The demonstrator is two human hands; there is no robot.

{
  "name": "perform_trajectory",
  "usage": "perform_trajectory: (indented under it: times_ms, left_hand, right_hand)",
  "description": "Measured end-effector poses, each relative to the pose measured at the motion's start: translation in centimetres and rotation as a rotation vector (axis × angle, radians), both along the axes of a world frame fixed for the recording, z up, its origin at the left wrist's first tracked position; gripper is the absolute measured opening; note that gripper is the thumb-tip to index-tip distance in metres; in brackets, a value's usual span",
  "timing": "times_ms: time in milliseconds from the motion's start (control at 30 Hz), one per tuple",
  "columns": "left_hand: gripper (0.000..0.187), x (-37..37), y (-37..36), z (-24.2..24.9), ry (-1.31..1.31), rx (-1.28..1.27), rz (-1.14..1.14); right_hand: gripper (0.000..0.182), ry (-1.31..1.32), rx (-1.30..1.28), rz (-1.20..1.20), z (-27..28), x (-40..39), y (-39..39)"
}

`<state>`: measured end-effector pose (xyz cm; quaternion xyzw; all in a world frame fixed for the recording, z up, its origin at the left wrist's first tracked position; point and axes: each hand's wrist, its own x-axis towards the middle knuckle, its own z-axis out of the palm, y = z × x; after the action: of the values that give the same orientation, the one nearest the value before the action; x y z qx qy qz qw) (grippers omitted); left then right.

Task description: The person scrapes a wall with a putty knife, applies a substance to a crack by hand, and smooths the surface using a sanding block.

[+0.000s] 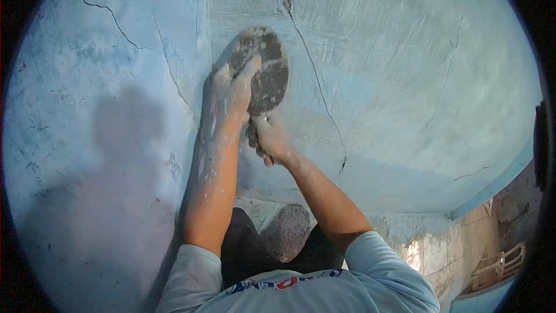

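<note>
Against the blue plastered wall [370, 81] lies a dark oval tool [269, 81] with pale spatter, near the inside corner. My right hand [272, 137] is closed round its handle at the lower end. My left hand [236, 90] rests on the tool's left part, its thumb over the face; the other fingers are partly hidden. Pale material coats my left hand and forearm. A long crack [317, 75] runs down the wall to the right of the tool, wider and rough at its top.
Thinner cracks [110, 11] mark the left wall, where a shadow falls. Below my arms is a rough rounded grey object [286, 233] between my dark-clothed legs. At lower right stand a pale chair [509, 261] and a tiled surface [440, 252].
</note>
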<state>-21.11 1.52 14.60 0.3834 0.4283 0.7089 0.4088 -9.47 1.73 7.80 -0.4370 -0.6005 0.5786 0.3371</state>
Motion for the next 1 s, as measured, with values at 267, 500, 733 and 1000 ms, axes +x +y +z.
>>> perform_trajectory:
  times_ms: [267, 500, 733, 1000]
  left_hand:
    - [0.061, 0.0, 2.3, -9.8, 0.077, 0.138, 0.086]
    - [0.063, -1.3, 1.4, -10.8, -0.043, 0.053, 0.116]
    - [0.057, -1.7, 0.7, -3.5, -0.268, 0.089, -0.080]
    - [0.056, -0.3, 0.3, -15.6, -0.283, 0.071, 0.271]
  right_hand:
    - [0.051, 0.100, 0.119, -0.045, -8.8, 0.4, -1.7]
    - [0.038, -0.031, 0.145, -0.005, -11.5, -0.6, -0.5]
    - [0.050, -0.042, 0.103, 0.030, -4.8, -0.5, 0.1]
    - [0.053, -0.189, 0.107, 0.112, -12.3, 0.4, 0.2]
